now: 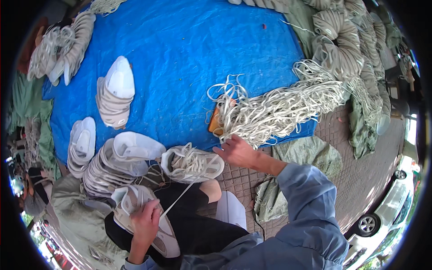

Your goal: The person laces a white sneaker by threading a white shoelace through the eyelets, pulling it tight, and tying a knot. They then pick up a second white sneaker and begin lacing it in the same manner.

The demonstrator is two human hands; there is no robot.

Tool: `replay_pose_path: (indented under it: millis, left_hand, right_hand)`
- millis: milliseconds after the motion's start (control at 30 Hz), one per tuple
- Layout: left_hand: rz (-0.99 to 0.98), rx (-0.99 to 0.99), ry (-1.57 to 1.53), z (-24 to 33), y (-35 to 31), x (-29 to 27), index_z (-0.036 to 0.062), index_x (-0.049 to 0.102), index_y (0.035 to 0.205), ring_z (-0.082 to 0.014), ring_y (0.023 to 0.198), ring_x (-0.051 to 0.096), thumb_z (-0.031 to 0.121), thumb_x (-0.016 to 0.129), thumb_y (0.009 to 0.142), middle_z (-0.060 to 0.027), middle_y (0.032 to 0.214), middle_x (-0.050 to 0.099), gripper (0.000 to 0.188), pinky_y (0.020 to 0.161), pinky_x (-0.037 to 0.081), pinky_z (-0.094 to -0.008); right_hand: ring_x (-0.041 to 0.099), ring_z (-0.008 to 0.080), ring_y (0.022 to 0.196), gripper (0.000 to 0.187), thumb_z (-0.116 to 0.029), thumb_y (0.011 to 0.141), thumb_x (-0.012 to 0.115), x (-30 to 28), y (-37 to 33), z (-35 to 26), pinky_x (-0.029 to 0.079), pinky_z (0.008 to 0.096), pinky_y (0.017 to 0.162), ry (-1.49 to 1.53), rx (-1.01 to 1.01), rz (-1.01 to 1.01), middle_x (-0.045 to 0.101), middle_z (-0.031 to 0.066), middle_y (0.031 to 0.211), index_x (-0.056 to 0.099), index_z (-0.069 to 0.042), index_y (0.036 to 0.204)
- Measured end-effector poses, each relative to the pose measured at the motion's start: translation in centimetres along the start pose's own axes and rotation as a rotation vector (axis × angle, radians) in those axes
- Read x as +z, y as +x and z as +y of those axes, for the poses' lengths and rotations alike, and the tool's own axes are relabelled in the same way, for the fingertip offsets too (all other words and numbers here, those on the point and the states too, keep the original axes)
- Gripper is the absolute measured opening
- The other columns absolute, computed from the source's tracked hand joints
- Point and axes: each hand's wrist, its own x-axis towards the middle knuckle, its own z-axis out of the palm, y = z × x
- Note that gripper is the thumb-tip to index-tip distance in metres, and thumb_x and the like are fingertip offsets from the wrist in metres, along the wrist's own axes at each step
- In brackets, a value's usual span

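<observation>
My left hand (pixel 146 222) is closed on a beige and white shoe upper (pixel 164 240) resting across my lap. From this upper a pale shoelace (pixel 182 194) runs taut up toward my right hand (pixel 236 153). The fingers of that hand are curled together, seemingly pinching the lace, just above the toe of a second shoe upper (pixel 217 167). Loose laces lie bunched in this second one. Beside my right hand spreads a big heap of off-white shoelaces (pixel 283 108), partly covering an orange object (pixel 217 121).
Nested stacks of shoe uppers stand at left (pixel 101 173), on the blue tarp (pixel 180 58) (pixel 116 105), and at the far right (pixel 344 45). Green-grey sacks (pixel 315 153) lie on the brick paving (pixel 360 171). A parked white car (pixel 382 216) is at lower right.
</observation>
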Motion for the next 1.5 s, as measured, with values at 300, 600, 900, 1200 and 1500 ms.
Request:
replay_pose_path:
  millis: [300, 600, 900, 1200, 1500]
  left_hand:
    - [0.388, -0.170, -0.130, -1.4, -6.3, -5.4, 0.0017, 0.057, 0.094, -0.0172, 0.070, 0.058, -0.002, 0.057, 0.074, -0.0099, 0.080, 0.058, 0.020, 0.063, 0.045, -0.0248]
    - [0.325, -0.165, 0.152, -5.1, -17.3, -5.3, 0.0013, 0.055, 0.097, -0.0303, 0.097, 0.052, 0.004, 0.065, 0.065, -0.0118, 0.097, 0.058, 0.033, 0.080, 0.043, -0.0361]
    - [0.353, 0.124, 0.390, -6.5, -17.0, -0.9, 0.0027, 0.056, 0.088, -0.0227, 0.088, 0.050, 0.005, 0.063, 0.061, -0.0076, 0.075, 0.054, 0.028, 0.083, 0.039, -0.0407]
    - [0.430, 0.162, 0.313, -6.9, -17.7, -0.8, 0.0023, 0.057, 0.083, -0.0230, 0.080, 0.053, 0.001, 0.060, 0.062, -0.0077, 0.071, 0.054, 0.021, 0.080, 0.041, -0.0399]
    - [0.546, 0.187, -0.083, -0.3, -11.9, -3.7, -0.0012, 0.041, 0.113, -0.0328, 0.101, 0.047, 0.004, 0.070, 0.060, -0.0178, 0.108, 0.048, 0.061, 0.086, 0.038, -0.0396]
  right_hand:
    - [0.057, 0.0265, 0.079, 0.041, -0.013, 0.052, 0.070, -5.6, 6.6, -7.9, 0.040, 0.0370, 0.080, 0.731, -0.018, -0.013, 0.059, 0.0055, 0.077, 0.058, -0.008, 0.091]
    - [0.052, 0.0078, 0.050, 0.014, -0.011, 0.066, 0.065, -0.7, 4.2, -6.4, 0.039, 0.0238, 0.044, 1.420, 0.450, -0.787, 0.055, 0.0046, 0.056, 0.061, 0.000, 0.072]
    - [0.053, 0.0073, 0.060, 0.013, -0.010, 0.071, 0.063, -12.8, 1.9, 2.0, 0.042, 0.0232, 0.055, 0.884, 0.512, 0.179, 0.061, 0.0073, 0.066, 0.066, -0.002, 0.081]
    - [0.060, 0.0222, 0.061, 0.008, -0.011, 0.067, 0.062, -17.3, 11.6, -7.3, 0.047, 0.0313, 0.054, 0.496, 0.113, 0.189, 0.063, 0.0045, 0.070, 0.065, -0.011, 0.074]
    - [0.058, 0.0244, 0.058, 0.010, -0.020, 0.068, 0.063, -14.9, 12.0, -14.6, 0.045, 0.0336, 0.049, 0.313, -0.052, 0.006, 0.059, 0.0048, 0.064, 0.062, -0.011, 0.072]
